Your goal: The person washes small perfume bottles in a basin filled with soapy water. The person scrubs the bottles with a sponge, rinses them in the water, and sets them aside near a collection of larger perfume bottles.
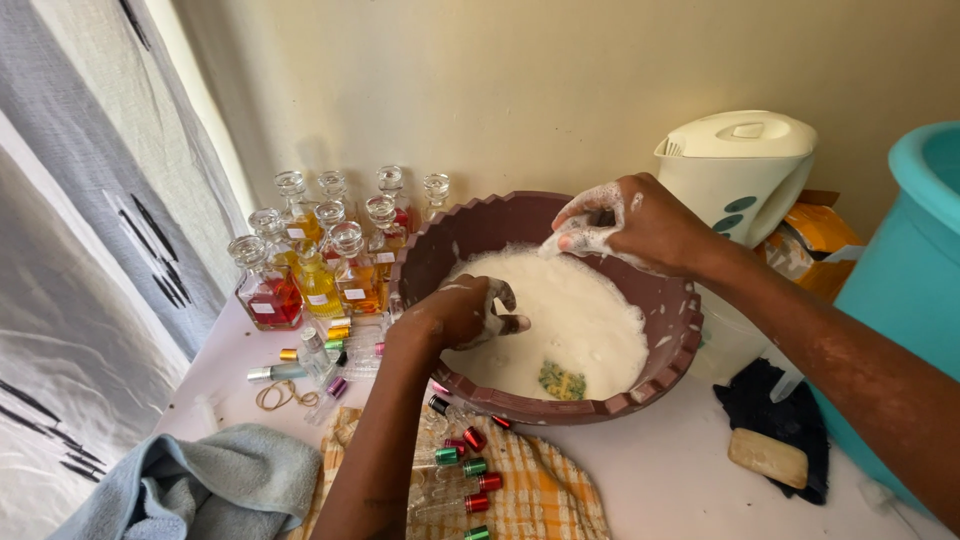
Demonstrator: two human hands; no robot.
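Note:
A brown plastic basin (672, 345) with a notched rim holds white soapy foam (585, 315). A green and yellow sponge (561, 381) shows through the foam near the front. My left hand (468, 312) dips into the foam at the left side, curled around a small clear item that I cannot make out. Raised over the far rim, my right hand (625, 225) is covered in suds and pinches something small and foamy between its fingertips.
Several glass perfume bottles (322, 262) with coloured liquids stand left of the basin. Small roll-on vials with coloured caps (470, 470) lie on a checked cloth (555, 500). A white kettle (740, 170), teal bucket (905, 270), soap bar (767, 457) and grey towel (220, 485) surround it.

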